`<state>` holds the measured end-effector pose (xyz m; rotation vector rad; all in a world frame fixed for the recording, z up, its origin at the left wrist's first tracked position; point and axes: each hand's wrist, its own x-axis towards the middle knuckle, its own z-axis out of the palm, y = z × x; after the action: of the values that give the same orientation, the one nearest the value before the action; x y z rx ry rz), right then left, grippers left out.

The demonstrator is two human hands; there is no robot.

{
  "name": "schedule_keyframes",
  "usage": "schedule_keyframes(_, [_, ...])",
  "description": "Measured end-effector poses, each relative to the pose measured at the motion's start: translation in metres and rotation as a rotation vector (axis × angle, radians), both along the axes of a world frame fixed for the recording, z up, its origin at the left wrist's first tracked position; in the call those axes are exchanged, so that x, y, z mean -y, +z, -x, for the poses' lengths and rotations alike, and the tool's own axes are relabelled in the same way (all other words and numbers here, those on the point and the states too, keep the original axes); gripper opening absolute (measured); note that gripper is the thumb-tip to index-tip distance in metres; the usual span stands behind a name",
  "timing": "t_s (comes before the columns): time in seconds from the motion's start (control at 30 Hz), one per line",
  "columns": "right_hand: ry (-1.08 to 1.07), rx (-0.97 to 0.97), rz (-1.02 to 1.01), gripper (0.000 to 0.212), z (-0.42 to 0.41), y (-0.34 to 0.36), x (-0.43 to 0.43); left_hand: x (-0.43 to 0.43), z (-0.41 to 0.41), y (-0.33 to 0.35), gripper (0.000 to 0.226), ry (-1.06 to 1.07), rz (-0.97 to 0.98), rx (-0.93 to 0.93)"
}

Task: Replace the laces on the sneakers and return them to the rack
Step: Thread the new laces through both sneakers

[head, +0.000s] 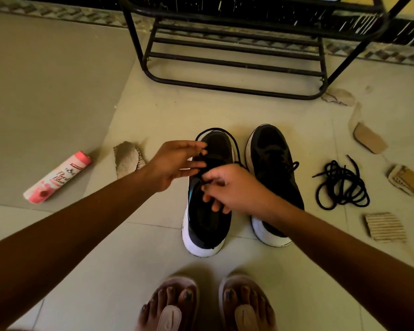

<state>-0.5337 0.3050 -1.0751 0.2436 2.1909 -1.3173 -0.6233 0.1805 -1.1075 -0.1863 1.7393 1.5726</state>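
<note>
The right hand (234, 187) hides the sneaker's (208, 225) eyelets (fingers blurred); the rack (234, 88) is cut off above.

Open floor (158, 111) betw. rack (234, 88) and sneaker toes, wide pass. L sneaker (207, 235) & R sneaker (273, 158) sit just beside each other, narrow gap only. L hand (175, 163) and R hand (232, 187) crowd the top of L sneaker, R hand pinching threaded lace (236, 149); R forearm crosses over R sneaker heel. Loose lace coil (342, 185) lies right of R sneaker, cardboard scraps (385, 230) beyond. Left side: pink bottle (58, 177) well apart. Feet (172, 304) near the heels.
</note>
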Motion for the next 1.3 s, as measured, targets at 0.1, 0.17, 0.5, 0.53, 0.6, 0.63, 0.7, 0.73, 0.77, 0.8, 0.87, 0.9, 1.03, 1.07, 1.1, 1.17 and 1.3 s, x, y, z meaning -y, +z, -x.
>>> schedule_keyframes(0.1, [0.101, -0.018, -0.020, 0.014, -0.014, 0.002, 0.024, 0.001, 0.004, 0.010, 0.021, -0.135, 0.052, -0.086])
schedule_keyframes(0.17, [0.239, -0.051, -0.082, 0.017, -0.022, 0.003, 0.035, 0.000, 0.003, 0.016, 0.028, -0.236, 0.101, -0.176])
schedule_keyframes(0.5, [0.775, -0.104, -0.371, 0.033, -0.047, -0.008, 0.053, 0.004, -0.003, 0.007, 0.104, -0.826, 0.544, -0.601])
schedule_keyframes(0.53, [0.753, -0.128, -0.376, 0.029, -0.047, -0.009, 0.053, 0.004, -0.004, 0.006, 0.104, -0.826, 0.542, -0.589])
schedule_keyframes(0.6, [0.705, -0.198, -0.379, 0.026, -0.043, -0.009, 0.051, 0.005, -0.004, 0.007, 0.102, -0.835, 0.548, -0.581])
schedule_keyframes(0.63, [0.675, -0.231, -0.369, 0.026, -0.040, -0.008, 0.049, 0.004, -0.004, 0.008, 0.101, -0.844, 0.551, -0.583])
schedule_keyframes(0.7, [0.595, -0.270, -0.334, 0.029, -0.033, -0.002, 0.042, 0.004, -0.004, 0.010, 0.098, -0.847, 0.542, -0.587])
schedule_keyframes(0.73, [0.542, -0.272, -0.324, 0.031, -0.029, 0.001, 0.037, 0.004, -0.004, 0.011, 0.096, -0.852, 0.533, -0.594])
schedule_keyframes(0.77, [0.478, -0.265, -0.323, 0.033, -0.025, 0.004, 0.031, 0.004, -0.004, 0.012, 0.095, -0.865, 0.524, -0.608])
schedule_keyframes(0.8, [0.403, -0.257, -0.328, 0.033, -0.021, 0.006, 0.024, 0.005, -0.004, 0.014, 0.093, -0.881, 0.514, -0.622])
schedule_keyframes(0.87, [0.238, -0.264, -0.330, 0.029, -0.014, 0.003, 0.007, 0.008, -0.002, 0.015, 0.089, -0.907, 0.490, -0.652])
schedule_keyframes(0.9, [0.162, -0.274, -0.331, 0.025, -0.012, 0.000, -0.002, 0.009, 0.000, 0.015, 0.087, -0.920, 0.496, -0.672])
schedule_keyframes(1.03, [-0.084, -0.206, -0.264, 0.017, -0.006, -0.020, -0.031, 0.014, 0.007, 0.005, 0.076, -0.787, 0.418, -0.641])
schedule_keyframes(1.07, [-0.139, -0.170, -0.225, 0.016, -0.004, -0.025, -0.035, 0.012, 0.005, 0.004, 0.066, -0.677, 0.328, -0.605])
schedule_keyframes(1.1, [-0.190, -0.139, -0.185, 0.017, -0.003, -0.028, -0.038, 0.009, 0.002, 0.005, 0.055, -0.555, 0.223, -0.569])
schedule_keyframes(1.17, [-0.259, -0.090, -0.097, 0.018, -0.001, -0.032, -0.042, 0.003, -0.003, 0.011, 0.035, -0.352, 0.039, -0.522])
schedule_keyframes(1.3, [-0.198, -0.026, -0.050, 0.041, -0.003, -0.033, -0.039, -0.003, 0.001, 0.028, 0.019, -0.126, -0.187, -0.435])
